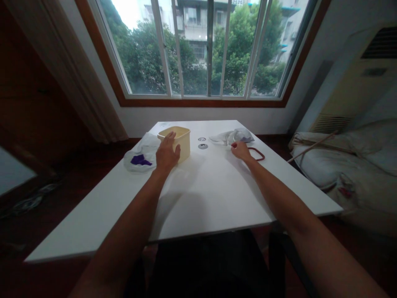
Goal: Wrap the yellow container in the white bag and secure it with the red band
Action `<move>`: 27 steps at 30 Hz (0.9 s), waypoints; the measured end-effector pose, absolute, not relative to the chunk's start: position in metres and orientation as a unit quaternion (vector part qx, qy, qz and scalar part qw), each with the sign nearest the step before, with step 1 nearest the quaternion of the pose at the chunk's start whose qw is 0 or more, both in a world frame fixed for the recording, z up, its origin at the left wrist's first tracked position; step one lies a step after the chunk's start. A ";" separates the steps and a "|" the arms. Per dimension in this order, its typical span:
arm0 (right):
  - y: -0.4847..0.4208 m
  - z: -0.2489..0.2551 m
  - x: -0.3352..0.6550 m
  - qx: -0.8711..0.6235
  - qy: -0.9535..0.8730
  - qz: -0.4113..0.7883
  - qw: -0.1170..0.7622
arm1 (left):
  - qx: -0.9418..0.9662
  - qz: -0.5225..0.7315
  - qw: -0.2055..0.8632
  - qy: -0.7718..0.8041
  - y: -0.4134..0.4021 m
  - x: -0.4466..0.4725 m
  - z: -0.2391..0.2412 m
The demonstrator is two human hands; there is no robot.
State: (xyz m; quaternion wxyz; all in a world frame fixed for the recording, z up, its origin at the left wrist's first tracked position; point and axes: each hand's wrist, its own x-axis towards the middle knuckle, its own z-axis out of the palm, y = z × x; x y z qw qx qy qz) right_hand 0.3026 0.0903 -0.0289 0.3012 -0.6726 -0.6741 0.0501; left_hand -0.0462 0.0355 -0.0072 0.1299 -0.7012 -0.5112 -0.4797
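Note:
My left hand (167, 155) lies against the near side of a pale yellow plastic bin (184, 145), fingers stretched toward its rim and thumb apart. The bin stands upright; its inside is mostly hidden. To its left, a clear plastic bag (145, 145) holds a dark purple item (141, 160). My right hand (241, 150) is closed low over the table, fingertips pinched together just in front of a second crumpled clear bag (231, 136). What the fingertips hold, if anything, is too small to make out. A reddish-brown rounded frame or loop (259, 154) lies right beside that hand.
The white table (198, 207) has two round inset fittings, the nearer grey one (202, 146) between my hands. Beyond the table is a wall with a window (201, 49). Large wrapped bundles (350, 174) with a stick on them stand at the right, below an air conditioner (350, 82).

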 end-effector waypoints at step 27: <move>0.032 -0.025 0.256 -0.523 -0.715 0.113 0.450 | -0.762 -0.546 0.003 -0.348 0.029 0.013 -0.037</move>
